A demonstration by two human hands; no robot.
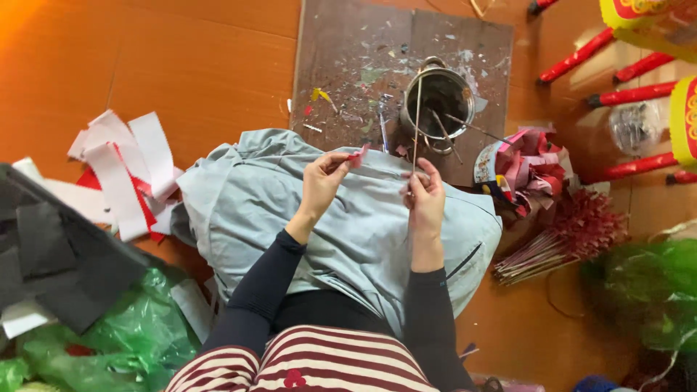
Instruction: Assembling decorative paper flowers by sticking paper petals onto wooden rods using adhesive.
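My left hand (321, 181) pinches a small red paper piece (357, 155) between thumb and fingers, raised over a grey cloth (254, 210) spread across my lap. My right hand (425, 194) grips a thin stick (417, 116) that stands nearly upright, its upper end leaning over a metal pot (438, 101). The two hands are about a hand's width apart. The pot holds dark contents and several more thin sticks.
The pot stands on a paint-spattered dark board (348, 65) on the orange floor. White and red paper strips (127, 174) lie at left, with grey sheets (51, 261) and green plastic bags (123, 341). At right are a bundle of red-tipped sticks (559, 243), crumpled red-pink paper (530, 170) and red-legged furniture (632, 94).
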